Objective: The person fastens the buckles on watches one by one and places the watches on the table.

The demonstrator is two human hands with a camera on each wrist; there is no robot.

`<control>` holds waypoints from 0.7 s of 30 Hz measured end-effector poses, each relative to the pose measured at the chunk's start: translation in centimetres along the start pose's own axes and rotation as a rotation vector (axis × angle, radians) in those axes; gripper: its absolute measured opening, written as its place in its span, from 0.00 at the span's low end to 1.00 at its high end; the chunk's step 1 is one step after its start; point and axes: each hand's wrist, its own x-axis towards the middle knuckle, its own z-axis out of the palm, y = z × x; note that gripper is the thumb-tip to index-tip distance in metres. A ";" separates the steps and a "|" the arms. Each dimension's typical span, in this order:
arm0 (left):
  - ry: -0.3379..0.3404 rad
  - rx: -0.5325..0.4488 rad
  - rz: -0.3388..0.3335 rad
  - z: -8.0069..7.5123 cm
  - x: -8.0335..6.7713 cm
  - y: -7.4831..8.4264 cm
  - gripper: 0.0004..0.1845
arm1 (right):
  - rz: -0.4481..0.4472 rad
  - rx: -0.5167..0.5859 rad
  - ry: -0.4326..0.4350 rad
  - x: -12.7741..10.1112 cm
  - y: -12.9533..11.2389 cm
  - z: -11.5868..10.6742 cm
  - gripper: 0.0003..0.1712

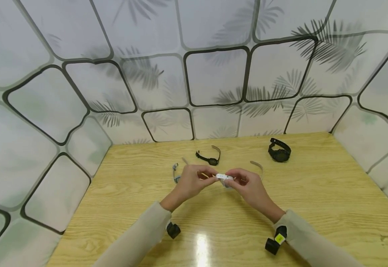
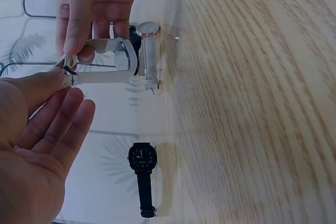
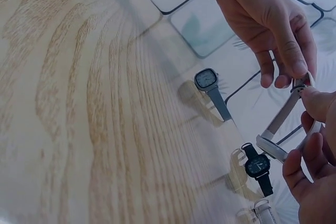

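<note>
A white-strapped wristwatch (image 2: 105,77) is held up above the table between both hands, its strap bent into a loop. My left hand (image 1: 192,181) pinches the strap at the buckle between thumb and forefinger, the other fingers loosely extended in the left wrist view. On the other side, my right hand (image 1: 250,186) pinches the strap close by with thumb and fingers. The round watch face hangs below, turned mostly edge-on. Fingertips hide part of the buckle, so whether it is fastened cannot be told.
On the wooden table (image 1: 130,207) lie a black square watch (image 1: 212,161), a large black watch (image 1: 280,155), a blue-grey watch (image 3: 206,80) behind my left hand, and a rose-gold watch with a pale strap (image 2: 150,51) behind my right. A patterned curtain (image 1: 214,78) encloses the table.
</note>
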 end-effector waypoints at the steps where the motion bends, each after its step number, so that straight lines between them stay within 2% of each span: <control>1: -0.001 -0.001 0.000 0.0 0.0 0.0 0.05 | 0.004 -0.005 -0.006 0.0 0.1 -0.1 0.14; 4: -0.003 0.001 0.002 -0.1 -0.1 -0.1 0.06 | 0.009 -0.013 -0.024 0.0 0.1 -0.3 0.15; 13: -0.023 0.005 0.026 -0.2 -0.1 0.0 0.04 | -0.051 -0.021 -0.033 0.0 0.4 -0.5 0.08; 21: -0.071 0.137 0.085 -0.2 0.2 0.2 0.03 | -0.076 -0.040 -0.032 -0.2 0.6 -0.2 0.08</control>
